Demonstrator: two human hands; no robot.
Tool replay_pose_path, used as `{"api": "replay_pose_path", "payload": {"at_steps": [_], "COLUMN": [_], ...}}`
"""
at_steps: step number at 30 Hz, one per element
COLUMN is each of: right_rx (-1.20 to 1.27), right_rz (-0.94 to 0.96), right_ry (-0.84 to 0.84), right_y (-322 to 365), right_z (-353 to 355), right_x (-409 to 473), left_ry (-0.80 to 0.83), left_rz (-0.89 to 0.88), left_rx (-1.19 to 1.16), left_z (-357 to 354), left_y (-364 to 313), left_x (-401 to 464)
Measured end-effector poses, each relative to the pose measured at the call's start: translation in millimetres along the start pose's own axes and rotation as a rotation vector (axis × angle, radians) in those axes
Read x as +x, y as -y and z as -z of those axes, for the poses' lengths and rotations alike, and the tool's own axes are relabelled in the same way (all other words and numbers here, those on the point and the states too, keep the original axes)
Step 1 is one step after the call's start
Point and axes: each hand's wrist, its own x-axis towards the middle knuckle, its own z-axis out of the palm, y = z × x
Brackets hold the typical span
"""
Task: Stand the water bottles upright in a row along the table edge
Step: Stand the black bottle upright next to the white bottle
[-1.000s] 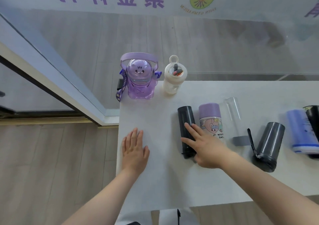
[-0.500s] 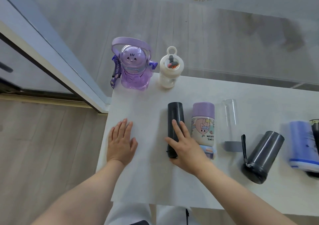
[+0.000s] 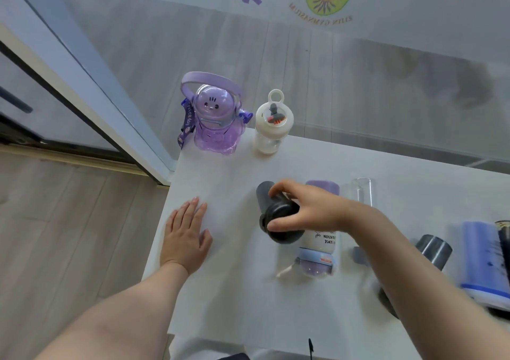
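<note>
Gripping the slim matte-black cylindrical bottle (image 3: 277, 216) at centre frame, the right hand (image 3: 309, 210) has fingers and thumb wrapped around its nearer end, tilting it up off the white table (image 3: 220, 290). Best bet: pivot on the far end, then set it beside the cream round-lidded bottle (image 3: 271, 127) and purple bunny-shaped bottle (image 3: 212, 122) standing upper centre. The left hand (image 3: 185, 235) lies flat, released. Readable: "nice day" on the purple strap, "SENSE" on the lilac-capped printed bottle (image 3: 317, 252), "GYMNASIUM" mirrored top right.
</note>
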Motion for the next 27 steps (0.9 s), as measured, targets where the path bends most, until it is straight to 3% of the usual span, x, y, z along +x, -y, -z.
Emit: {"api": "replay_pose_path", "payload": {"at_steps": [8, 15, 23, 27], "right_rx": [0.003, -0.176, -0.269, -0.19], "right_rz": [0.099, 0.186, 0.261, 0.251], "right_ry": [-0.299, -0.603, -0.608, -0.667], "right_y": [9, 14, 13, 8], "right_z": [16, -5, -43, -50], "right_x": [16, 19, 24, 25], "left_ry": [0.02, 0.02, 0.022, 0.021], "left_rz": [0.002, -0.001, -0.012, -0.008], "left_rx": [0.022, 0.012, 0.013, 0.011], "left_z": [1, 2, 2, 2], "left_y": [1, 2, 2, 2], "left_x": [1, 1, 1, 1]}}
